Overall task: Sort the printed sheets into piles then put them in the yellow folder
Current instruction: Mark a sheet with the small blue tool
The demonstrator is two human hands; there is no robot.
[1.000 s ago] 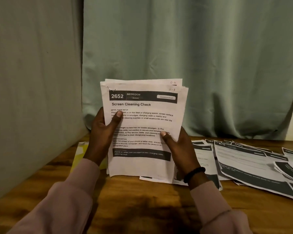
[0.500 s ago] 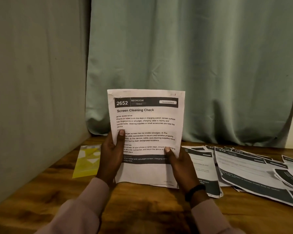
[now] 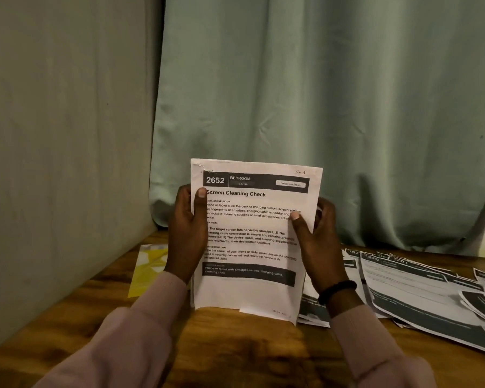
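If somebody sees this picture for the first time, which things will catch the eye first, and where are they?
First comes the stack of printed sheets titled "Screen Cleaning Check", held upright at the centre by the left hand and the right hand. To the right, more loose sheets lie fanned over the wooden table. The yellow folder lies flat behind the left wrist.

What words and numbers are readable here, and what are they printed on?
Upright white printed sheet, dark header band: "2652"
Same band: "BEDROOM"
Its title: "Screen Cleaning Check"
Its top right corner, handwritten: "S-1", faint
Its body text and white header tag: too small to read fully
Loose printed sheets on the wooden table: "870", "701"; the rest blurred
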